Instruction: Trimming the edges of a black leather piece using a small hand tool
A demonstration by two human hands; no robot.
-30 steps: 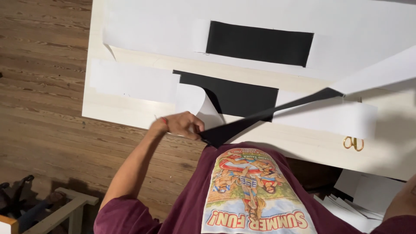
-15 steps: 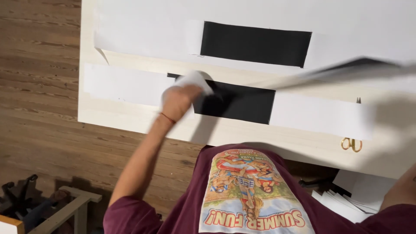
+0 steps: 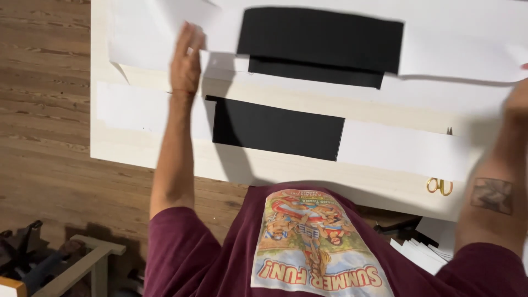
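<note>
Large white sheet [image 3: 456, 41] with black panel [image 3: 322, 38] held raised over pale tabletop [image 3: 264, 165], stretched between both hands so it stays flat. Left hand [image 3: 186, 60] fingers closed on left edge. Right hand [image 3: 520, 93] at right edge; grip cannot be told. Second black-and-white strip [image 3: 278, 127] lies flat below.

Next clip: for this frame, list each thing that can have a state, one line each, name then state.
left hand: raised, gripping the left end of the upper sheet.
right hand: at the frame's right edge, grip hidden.
upper sheet: lifted, white with a black panel, spread between the hands.
lower sheet: flat on the table, black panel up.
scissors: on the table edge, only gold handles visible.
table: pale, mostly covered.
</note>
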